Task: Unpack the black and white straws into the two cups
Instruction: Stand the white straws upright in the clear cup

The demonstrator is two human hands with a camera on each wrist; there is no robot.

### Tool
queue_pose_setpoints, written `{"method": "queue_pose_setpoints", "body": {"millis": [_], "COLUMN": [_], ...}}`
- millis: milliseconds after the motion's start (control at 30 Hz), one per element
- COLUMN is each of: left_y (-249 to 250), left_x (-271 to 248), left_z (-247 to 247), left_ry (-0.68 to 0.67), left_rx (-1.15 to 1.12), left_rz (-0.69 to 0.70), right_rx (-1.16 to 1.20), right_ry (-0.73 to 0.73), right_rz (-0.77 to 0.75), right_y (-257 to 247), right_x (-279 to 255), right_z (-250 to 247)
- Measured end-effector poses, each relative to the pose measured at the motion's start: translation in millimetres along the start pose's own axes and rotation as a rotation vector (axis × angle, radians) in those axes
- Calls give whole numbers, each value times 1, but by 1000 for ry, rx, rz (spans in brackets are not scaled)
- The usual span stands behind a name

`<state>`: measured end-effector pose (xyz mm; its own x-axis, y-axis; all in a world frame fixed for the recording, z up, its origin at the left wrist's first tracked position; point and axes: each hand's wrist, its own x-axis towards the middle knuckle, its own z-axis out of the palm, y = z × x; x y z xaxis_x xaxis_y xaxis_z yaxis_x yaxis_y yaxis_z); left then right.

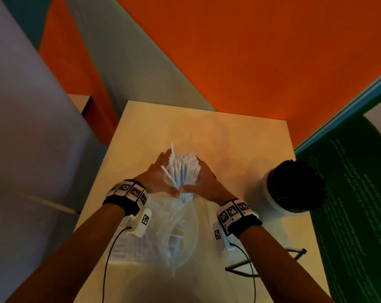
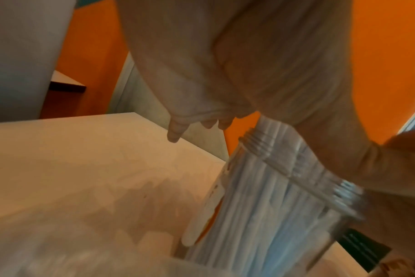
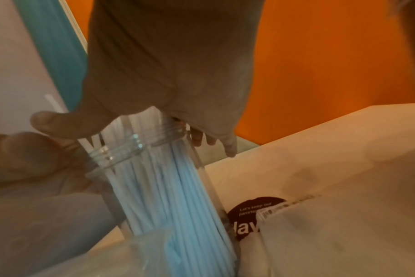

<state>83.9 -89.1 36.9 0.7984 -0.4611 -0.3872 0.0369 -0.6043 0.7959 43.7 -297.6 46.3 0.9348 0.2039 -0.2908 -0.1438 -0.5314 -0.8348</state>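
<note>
A thick bundle of white straws (image 1: 184, 169) stands in a clear ribbed cup (image 3: 140, 150) in the middle of the table. My left hand (image 1: 159, 173) and right hand (image 1: 208, 180) press against the bundle from either side with straight fingers, and the thumbs meet on its near side. Two white straws (image 1: 172, 149) stick out loose at the left of the bundle. To the right, a white cup (image 1: 272, 197) is packed full of black straws (image 1: 296, 184). The wrist views show the left palm (image 2: 225, 65) and the right palm (image 3: 166, 65) against the straws above the cup's rim.
A crumpled clear plastic bag (image 1: 176, 232) lies just in front of the clear cup, between my wrists. White packaging with a round black label (image 3: 256, 211) lies beside the cup. Cables (image 1: 294, 254) trail over the pale table (image 1: 228, 138) at the near right.
</note>
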Motion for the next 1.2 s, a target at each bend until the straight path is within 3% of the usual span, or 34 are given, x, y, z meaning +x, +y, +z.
{"method": "queue_pose_setpoints", "body": {"millis": [167,300,433,667,800,933,1000,1133,1200], "left_y": [17,23,22,34,30,19,10,-3,-4], "left_x": [7,12,11,11,10,-8,-19,-48,-62], "left_z": [-2,3,2,3,-2,-7,-5,10,22], "left_ry": [-78,-1,5,-44,-4,80,162,399,432], "left_rx": [142,-123,-262,-54,-104,-152,-147,-92,12], "left_rz": [92,171,139,117,94,32,20,65,129], "right_rx": [58,184,147,78,72,161,196,18,-101], "right_ry": [95,160,152,127,160,126,178,439,395], "right_rz": [-134,-163,-121,-86,-103,-37,-46,-316,-376], "right_y": [-11,-17,-11,-11,-16,-6,3,23,28], "right_x": [17,20,18,24,16,-1,-16,-53,-72], "right_z": [12,14,14,16,9,-5,-8,-5,5]}}
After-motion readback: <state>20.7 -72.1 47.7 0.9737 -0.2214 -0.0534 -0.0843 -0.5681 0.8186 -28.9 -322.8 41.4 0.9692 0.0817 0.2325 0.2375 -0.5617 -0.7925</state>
